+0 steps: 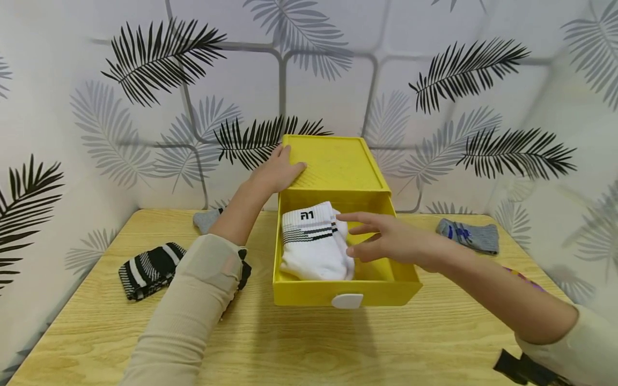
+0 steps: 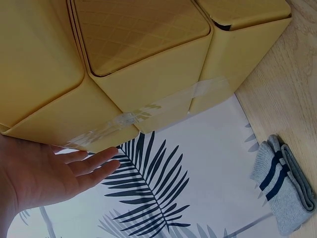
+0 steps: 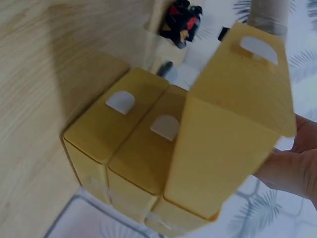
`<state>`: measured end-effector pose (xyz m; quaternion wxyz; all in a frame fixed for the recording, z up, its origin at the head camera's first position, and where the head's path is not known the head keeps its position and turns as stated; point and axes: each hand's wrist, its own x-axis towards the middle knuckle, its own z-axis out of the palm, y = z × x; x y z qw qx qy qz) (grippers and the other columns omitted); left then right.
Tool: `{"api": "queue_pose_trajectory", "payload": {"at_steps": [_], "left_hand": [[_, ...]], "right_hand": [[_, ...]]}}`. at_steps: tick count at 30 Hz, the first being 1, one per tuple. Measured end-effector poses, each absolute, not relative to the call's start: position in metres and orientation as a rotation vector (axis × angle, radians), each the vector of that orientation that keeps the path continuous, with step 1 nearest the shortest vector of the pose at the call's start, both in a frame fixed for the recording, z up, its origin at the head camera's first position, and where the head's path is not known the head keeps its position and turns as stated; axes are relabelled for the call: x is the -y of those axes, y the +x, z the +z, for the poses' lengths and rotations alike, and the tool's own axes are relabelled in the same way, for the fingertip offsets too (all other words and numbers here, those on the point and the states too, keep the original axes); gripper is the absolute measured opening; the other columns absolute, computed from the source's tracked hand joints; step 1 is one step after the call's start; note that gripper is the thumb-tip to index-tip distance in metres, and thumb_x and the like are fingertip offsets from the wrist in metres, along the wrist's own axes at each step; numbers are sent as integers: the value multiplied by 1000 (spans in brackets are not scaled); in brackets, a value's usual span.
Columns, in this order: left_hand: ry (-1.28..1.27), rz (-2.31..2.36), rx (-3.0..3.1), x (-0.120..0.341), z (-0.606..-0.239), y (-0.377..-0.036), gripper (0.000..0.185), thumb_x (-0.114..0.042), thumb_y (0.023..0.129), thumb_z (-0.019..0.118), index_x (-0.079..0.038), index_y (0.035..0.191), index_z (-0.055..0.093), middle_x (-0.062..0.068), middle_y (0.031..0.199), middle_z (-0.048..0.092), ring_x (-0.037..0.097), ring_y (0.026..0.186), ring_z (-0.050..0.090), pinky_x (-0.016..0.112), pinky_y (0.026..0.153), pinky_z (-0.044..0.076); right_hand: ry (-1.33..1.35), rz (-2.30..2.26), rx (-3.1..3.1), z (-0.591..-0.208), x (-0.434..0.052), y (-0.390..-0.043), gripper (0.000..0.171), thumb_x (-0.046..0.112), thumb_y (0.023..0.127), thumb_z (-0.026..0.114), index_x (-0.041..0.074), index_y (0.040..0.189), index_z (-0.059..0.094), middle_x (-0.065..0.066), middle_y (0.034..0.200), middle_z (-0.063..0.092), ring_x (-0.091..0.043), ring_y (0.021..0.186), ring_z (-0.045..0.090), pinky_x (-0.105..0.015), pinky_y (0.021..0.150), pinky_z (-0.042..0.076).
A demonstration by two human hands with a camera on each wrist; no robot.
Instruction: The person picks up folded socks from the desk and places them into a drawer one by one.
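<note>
Left hand (image 1: 280,170) flat, fingers straight, pressing on top of yellow drawer box (image 1: 338,161) at back of worktop (image 1: 309,343). Right hand (image 1: 386,241) spread, hovering over open drawer (image 1: 381,292), holding nothing, fingertips just beside white socks (image 1: 314,241) lying in drawer's left half. Best to keep box pinned, nudge socks flat and clear of the drawer edge. Striped socks (image 1: 149,271) left, grey socks (image 1: 469,235) right, both on worktop.
</note>
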<state>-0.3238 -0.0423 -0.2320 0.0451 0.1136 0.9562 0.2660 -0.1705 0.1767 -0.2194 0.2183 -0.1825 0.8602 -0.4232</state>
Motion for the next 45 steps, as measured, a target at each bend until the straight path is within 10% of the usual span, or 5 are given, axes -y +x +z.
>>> {"api": "queue_pose_trajectory", "payload": {"at_steps": [21,30,35,42,45], "left_hand": [[342,807,-2914,45,-230,-323,71,-49,96,31,-12,149,2,8,153,-3,34,135,11,50,104,19],[337,816,-2904,47,-229,-323,71,-49,96,30,-13,149,1,7,153,-4,33,135,12,50,104,20],[341,822,-2898,46,-230,-322,71,-49,96,30,-13,149,1,7,153,-4,34,135,13,50,104,20],[351,824,-2895,42,-229,-320,71,-48,95,30,-13,149,1,7,153,-3,35,135,13,51,103,20],[358,811,-2896,41,-230,-320,71,-49,95,30,-13,149,1,7,153,-4,35,135,13,51,104,20]], "right_hand": [[-357,-1164,-2738,-251,-364,-177,43,21,97,48,2,135,41,-21,129,46,-7,98,58,-26,78,49],[-350,-690,-3000,-328,-448,-190,35,8,92,54,-10,123,50,-36,118,48,-51,102,49,-45,71,50],[-397,-589,-3080,-361,-475,-194,25,0,83,63,-6,107,62,-36,112,50,-52,97,49,-54,70,44],[-170,-788,-2904,-383,-496,-194,25,5,84,60,0,108,64,-18,93,55,-18,68,41,-29,58,33],[-125,-788,-2842,-383,-497,-195,30,12,88,60,-4,114,60,-26,100,53,-31,80,50,-33,65,39]]}}
